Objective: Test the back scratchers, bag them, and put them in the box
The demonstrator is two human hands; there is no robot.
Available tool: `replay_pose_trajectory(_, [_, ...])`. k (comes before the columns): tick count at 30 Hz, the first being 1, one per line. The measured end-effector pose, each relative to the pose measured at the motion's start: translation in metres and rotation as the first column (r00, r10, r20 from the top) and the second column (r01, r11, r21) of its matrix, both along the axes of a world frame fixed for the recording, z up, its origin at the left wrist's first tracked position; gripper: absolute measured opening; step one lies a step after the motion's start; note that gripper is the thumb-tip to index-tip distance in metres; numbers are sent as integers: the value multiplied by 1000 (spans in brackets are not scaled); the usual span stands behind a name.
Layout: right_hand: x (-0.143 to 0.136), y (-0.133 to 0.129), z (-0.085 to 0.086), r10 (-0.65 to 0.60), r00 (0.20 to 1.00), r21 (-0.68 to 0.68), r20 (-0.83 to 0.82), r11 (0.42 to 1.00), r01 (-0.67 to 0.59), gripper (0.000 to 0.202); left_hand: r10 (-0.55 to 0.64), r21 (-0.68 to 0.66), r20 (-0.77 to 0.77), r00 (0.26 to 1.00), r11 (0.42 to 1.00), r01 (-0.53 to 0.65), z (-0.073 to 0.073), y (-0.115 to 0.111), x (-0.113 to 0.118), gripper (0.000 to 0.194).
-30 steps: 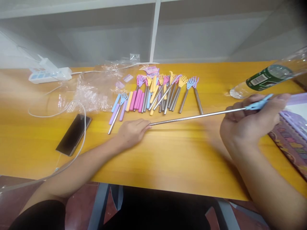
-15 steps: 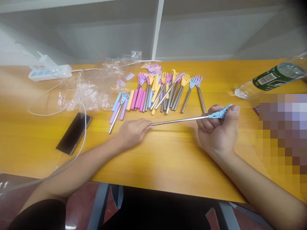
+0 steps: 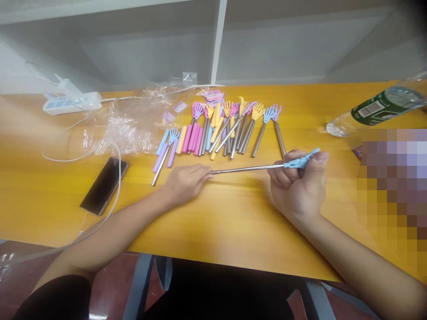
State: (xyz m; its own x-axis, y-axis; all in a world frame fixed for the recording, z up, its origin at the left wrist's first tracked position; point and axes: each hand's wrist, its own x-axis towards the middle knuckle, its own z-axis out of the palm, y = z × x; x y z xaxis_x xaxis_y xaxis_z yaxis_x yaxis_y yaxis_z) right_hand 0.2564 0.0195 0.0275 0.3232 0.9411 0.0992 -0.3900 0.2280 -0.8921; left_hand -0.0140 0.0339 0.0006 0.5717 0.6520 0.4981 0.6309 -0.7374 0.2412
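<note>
A telescopic back scratcher (image 3: 247, 169) with a metal rod and a light-blue claw head stretches level between my hands, above the front of the table. My left hand (image 3: 187, 184) is closed around its left end, hiding that end. My right hand (image 3: 298, 186) is closed on the blue claw, with the thumb against it. Behind lie several more back scratchers (image 3: 258, 140) with yellow, pink, purple and blue claws on metal rods. Loose coloured handle sleeves (image 3: 191, 138) lie among them, and one blue-clawed back scratcher (image 3: 161, 160) rests across purple sleeves at the left.
Crumpled clear plastic bags (image 3: 128, 126) and small purple cards (image 3: 213, 95) lie behind. A power strip (image 3: 71, 103), a white cable (image 3: 119, 178) and a phone (image 3: 104, 186) are on the left. At the right is a tilted bottle (image 3: 376, 109) with a green label.
My right hand, with the blue claw, has moved slightly left toward my left hand, and the visible rod between them is shorter. My left hand stays nearly still.
</note>
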Motion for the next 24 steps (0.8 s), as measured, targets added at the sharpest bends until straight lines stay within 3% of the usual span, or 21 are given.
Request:
replay_pose_trajectory(7, [1, 3, -5, -80, 997, -30, -6, 996, 80, 50, 20, 29, -40, 999, 999, -19, 0, -2, 2, 29])
replay_pose_trajectory(10, [-7, -2, -11, -60, 998, -66, -4, 996, 60, 49, 26, 68, -53, 998, 997, -22, 1, -6, 7, 27])
replay_pose_trajectory(14, [-33, -27, -24, 213, 977, -156, 23, 966, -207, 49, -14, 71, -72, 997, 997, 19, 4, -16, 18, 28])
replay_pose_trajectory(17, [-44, -40, -32, 350, 936, -139, 32, 929, -342, 44, -53, 84, -55, 997, 995, 57, 7, -20, 20, 27])
replay_pose_trajectory(24, [-27, -21, -30, 612, 791, -181, -5, 777, -603, 45, -36, 2, -60, 998, 999, 36, 11, -13, 9, 27])
